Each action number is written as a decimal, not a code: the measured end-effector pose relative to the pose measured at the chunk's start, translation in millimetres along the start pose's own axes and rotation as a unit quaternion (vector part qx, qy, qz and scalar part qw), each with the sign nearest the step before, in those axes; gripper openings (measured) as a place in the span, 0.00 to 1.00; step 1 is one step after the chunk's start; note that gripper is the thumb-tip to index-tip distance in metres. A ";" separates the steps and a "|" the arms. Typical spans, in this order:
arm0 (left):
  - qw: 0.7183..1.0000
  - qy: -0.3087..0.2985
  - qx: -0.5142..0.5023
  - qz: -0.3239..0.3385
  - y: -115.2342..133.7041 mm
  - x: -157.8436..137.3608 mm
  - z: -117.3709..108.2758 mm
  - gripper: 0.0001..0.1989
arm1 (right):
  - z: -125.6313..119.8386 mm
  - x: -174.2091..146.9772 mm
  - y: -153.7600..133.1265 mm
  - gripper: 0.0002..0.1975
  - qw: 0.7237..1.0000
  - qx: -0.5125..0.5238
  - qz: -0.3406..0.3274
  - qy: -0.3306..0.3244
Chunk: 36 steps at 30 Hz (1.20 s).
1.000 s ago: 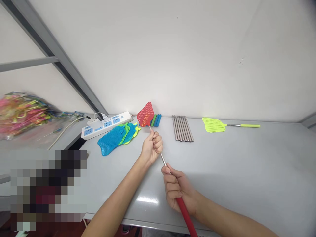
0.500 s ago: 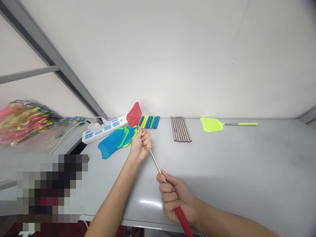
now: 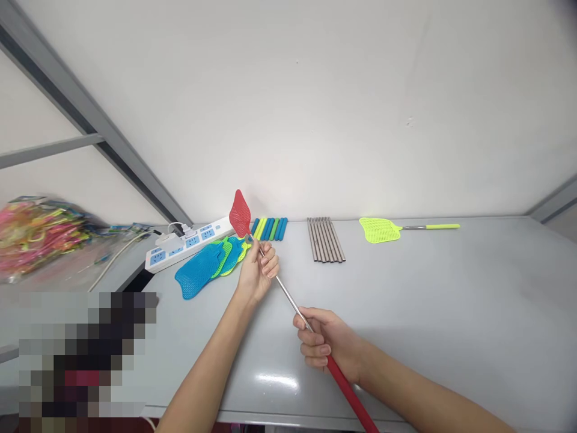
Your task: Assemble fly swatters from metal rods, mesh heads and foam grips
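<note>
A red fly swatter with a metal telescopic rod and a red handle slants across the middle of the view. My left hand is closed around the rod just below the perforated head. Lower down, my right hand wraps the rod near the top of the red handle. Blue and green swatter heads lie in an overlapping pile left of my left hand. Coloured handle grips lie in a row behind it. Several metal rods lie side by side to the right.
A yellow-green fly swatter lies at the back right. On the left stands a white power strip with plugs and a cable. Beyond it is a clear bag of colourful items. A wall rises behind the table.
My right hand has shifted slightly right, and a longer stretch of metal rod shows between my hands. The red swatter head has turned and now appears narrower.
</note>
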<state>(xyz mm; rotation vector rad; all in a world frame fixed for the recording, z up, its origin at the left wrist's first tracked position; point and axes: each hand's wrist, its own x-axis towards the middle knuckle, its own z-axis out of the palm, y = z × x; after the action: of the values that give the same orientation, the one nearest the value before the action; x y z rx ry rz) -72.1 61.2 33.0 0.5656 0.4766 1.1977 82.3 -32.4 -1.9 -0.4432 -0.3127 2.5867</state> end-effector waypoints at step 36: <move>0.995 0.020 0.087 0.039 -13.0 0.7 -1.1 0.09 | 3.3 -26.8 -56.9 0.12 0.914 -0.150 -0.321 0.197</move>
<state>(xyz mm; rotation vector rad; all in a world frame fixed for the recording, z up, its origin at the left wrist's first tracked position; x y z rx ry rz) -63.2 58.7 23.9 0.7161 0.6029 1.2511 127.7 2.1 24.9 -0.8014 -0.5986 1.7646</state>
